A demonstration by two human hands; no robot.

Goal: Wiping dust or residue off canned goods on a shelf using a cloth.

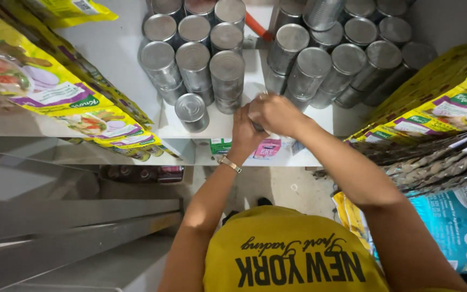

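My left hand (pixel 246 134) and my right hand (pixel 277 113) meet at the front edge of a white shelf (pixel 114 54), both closed around one silver can (pixel 255 118) that is almost wholly hidden by the fingers. A gold bracelet (pixel 229 163) sits on my left wrist. Just left of my hands a single silver can (pixel 192 111) stands alone. Behind it are stacked silver cans (pixel 193 62), and a second stack of cans (pixel 325 65) fills the shelf to the right.
Yellow food packets (pixel 55 92) hang in rows at the left, and more yellow packets (pixel 439 108) at the right. Teal bags (pixel 460 221) lie at lower right. Grey metal shelf rails (pixel 71 227) run below left. Small labels (pixel 268 148) line the shelf edge.
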